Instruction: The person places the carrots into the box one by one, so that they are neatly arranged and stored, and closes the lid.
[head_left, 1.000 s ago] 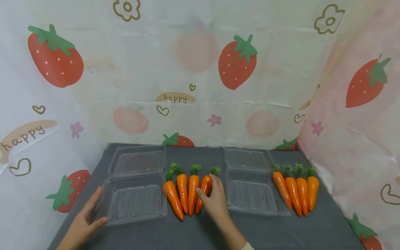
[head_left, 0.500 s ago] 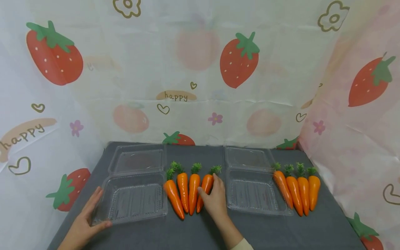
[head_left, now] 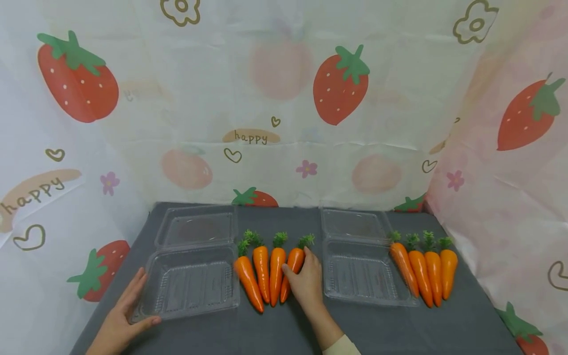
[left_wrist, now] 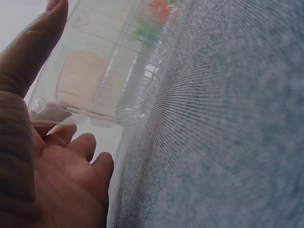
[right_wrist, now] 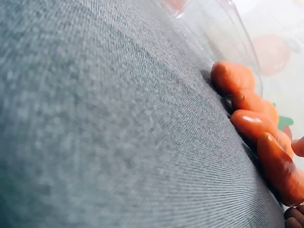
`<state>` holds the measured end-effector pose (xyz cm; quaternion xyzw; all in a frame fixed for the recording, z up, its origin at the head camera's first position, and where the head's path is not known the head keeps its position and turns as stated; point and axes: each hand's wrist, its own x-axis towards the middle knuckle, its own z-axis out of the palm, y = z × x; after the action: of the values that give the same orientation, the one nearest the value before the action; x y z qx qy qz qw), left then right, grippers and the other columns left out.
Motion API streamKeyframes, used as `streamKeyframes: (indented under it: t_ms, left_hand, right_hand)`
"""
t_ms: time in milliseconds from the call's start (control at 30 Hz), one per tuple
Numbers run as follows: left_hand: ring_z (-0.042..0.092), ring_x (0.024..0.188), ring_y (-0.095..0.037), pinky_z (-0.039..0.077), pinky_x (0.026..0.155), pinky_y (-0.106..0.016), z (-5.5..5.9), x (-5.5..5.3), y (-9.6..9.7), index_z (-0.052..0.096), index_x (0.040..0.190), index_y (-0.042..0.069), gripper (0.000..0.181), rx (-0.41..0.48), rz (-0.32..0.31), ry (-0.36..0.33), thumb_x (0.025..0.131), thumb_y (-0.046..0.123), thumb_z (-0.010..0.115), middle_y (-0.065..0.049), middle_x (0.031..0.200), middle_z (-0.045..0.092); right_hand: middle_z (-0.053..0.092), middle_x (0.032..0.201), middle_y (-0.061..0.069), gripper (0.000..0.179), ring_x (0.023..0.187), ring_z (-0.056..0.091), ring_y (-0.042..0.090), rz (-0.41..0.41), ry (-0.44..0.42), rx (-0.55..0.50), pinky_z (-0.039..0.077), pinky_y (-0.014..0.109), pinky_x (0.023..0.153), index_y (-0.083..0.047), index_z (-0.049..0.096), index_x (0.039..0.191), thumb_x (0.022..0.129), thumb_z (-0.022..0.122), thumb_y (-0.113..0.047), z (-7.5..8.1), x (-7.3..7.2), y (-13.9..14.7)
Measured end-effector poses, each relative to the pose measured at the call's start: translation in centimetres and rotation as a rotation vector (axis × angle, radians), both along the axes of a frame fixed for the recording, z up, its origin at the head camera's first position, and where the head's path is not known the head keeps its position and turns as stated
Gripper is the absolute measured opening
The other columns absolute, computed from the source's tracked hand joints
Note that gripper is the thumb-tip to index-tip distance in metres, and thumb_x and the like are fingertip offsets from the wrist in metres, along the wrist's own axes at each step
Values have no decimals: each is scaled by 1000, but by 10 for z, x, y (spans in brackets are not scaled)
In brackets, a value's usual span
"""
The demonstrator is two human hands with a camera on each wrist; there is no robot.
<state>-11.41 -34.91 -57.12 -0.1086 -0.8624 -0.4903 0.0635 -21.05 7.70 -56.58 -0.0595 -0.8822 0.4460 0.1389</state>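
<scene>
On the grey cloth, right hand (head_left: 306, 283) pinched the rightmost carrot (head_left: 291, 268) w/ thumb; left hand (head_left: 122, 315) held the clear box (head_left: 191, 286) (best kept steady, lift carrot straight).

Left box (head_left: 190, 286): on the desk (head_left: 284, 330), toward its left edge, lid lying behind it.
Middle carrots (head_left: 266, 271): between the two boxes.
Right box (head_left: 361, 273): right of the middle carrots.
Right carrots (head_left: 426, 271): between the right box and the desk's right edge.
</scene>
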Motion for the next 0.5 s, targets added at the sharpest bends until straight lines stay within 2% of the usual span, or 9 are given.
streamKeyframes:
  t_ms: [267, 500]
  left_hand:
    - [7, 141, 25, 24, 102, 7, 1, 2, 1, 16, 166, 15, 106, -10, 16, -14, 85, 11, 85, 7, 173, 3]
    - [12, 144, 22, 26, 105, 5, 1, 1, 1, 20, 164, 7, 103, 26, -6, 15, 83, 7, 85, -2, 174, 8]
  right_hand:
    - [61, 135, 24, 73, 125, 56, 45, -19, -12, 21, 48, 58, 106, 3, 54, 142, 84, 85, -29, -2, -6, 2]
    - [62, 134, 22, 70, 123, 58, 42, -9, -50, 7, 51, 56, 104, 1, 55, 141, 84, 85, -27, -1, -10, 3]
